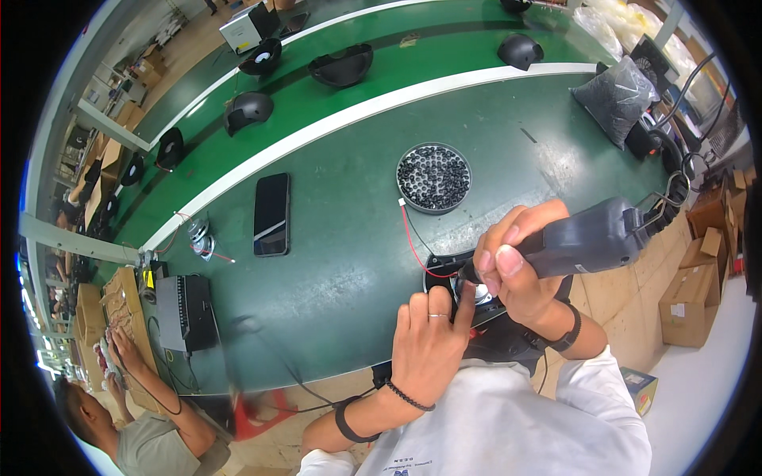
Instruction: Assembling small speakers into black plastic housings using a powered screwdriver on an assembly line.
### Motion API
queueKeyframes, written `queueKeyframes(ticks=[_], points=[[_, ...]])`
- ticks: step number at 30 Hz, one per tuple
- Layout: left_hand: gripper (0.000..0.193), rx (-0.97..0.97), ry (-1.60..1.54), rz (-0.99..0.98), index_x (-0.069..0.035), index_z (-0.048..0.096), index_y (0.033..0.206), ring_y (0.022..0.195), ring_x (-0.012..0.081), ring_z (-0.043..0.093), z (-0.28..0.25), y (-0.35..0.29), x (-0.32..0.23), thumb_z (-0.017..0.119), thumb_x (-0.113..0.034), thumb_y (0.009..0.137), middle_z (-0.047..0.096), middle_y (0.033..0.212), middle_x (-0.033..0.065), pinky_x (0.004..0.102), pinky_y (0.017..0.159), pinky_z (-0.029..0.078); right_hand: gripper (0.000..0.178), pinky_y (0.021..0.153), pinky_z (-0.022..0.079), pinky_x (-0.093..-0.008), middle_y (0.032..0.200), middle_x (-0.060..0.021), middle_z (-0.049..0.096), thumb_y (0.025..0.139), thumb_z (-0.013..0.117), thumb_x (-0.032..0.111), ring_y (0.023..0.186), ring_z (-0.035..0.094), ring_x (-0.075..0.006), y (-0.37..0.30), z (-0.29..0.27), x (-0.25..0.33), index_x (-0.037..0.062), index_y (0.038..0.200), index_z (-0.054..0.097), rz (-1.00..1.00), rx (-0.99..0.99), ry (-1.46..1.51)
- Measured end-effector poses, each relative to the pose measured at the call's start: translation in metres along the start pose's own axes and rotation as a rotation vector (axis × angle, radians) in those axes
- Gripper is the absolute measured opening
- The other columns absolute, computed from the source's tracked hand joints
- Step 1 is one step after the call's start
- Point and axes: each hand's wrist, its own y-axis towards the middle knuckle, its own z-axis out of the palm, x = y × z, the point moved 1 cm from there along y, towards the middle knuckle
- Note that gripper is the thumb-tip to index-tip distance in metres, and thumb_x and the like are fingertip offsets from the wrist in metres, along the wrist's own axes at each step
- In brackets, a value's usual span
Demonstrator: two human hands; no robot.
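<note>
My right hand (517,258) is closed around a dark grey electric screwdriver (586,238), its tip end angled down to the left. Under it, at the table's near edge, lies a black housing (435,278) with a round silver speaker (482,297) in it, partly covered by my hands. My left hand (429,341) grips the housing's near side; its index finger reaches to the speaker beside the screwdriver tip, and its thumb is hidden. A red and black wire pair (414,238) with a white plug runs out of the housing onto the green table.
A round tin (433,208) of small black screws stands beyond my hands. Left of it lie a phone (271,214), a loose speaker (202,238) and a black box (184,313). Black shells (341,65) sit on the far green strip. A co-worker (159,428) works at left.
</note>
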Motion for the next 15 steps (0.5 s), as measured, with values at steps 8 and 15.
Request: queueKeyframes(ticks=[8, 15], points=[[0.044, 0.019, 0.009, 0.003, -0.008, 0.068, 0.128, 0.085, 0.022, 0.047, 0.0001, -0.0008, -0.0015, 0.061, -0.01, 0.084, 0.045, 0.09, 0.0048, 0.0335, 0.071, 0.04, 0.029, 0.058, 0.052, -0.0251, 0.083, -0.0133, 0.064, 0.087, 0.066, -0.01, 0.066, 0.061, -0.0119, -0.002, -0.0035, -0.0017, 0.0012, 0.107, 0.048, 0.019, 0.011, -0.015], [0.046, 0.011, 0.03, 0.028, -0.008, 0.068, 0.129, 0.085, 0.0221, 0.046, 0.0032, -0.0018, -0.0016, 0.061, -0.01, 0.083, 0.044, 0.091, 0.0051, 0.0334, 0.071, 0.039, 0.026, 0.065, 0.054, -0.0269, 0.088, -0.0096, 0.062, 0.086, 0.07, -0.008, 0.072, 0.062, -0.012, -0.0039, -0.0022, -0.0049, 0.0014, 0.103, 0.052, 0.038, -0.001, -0.077]])
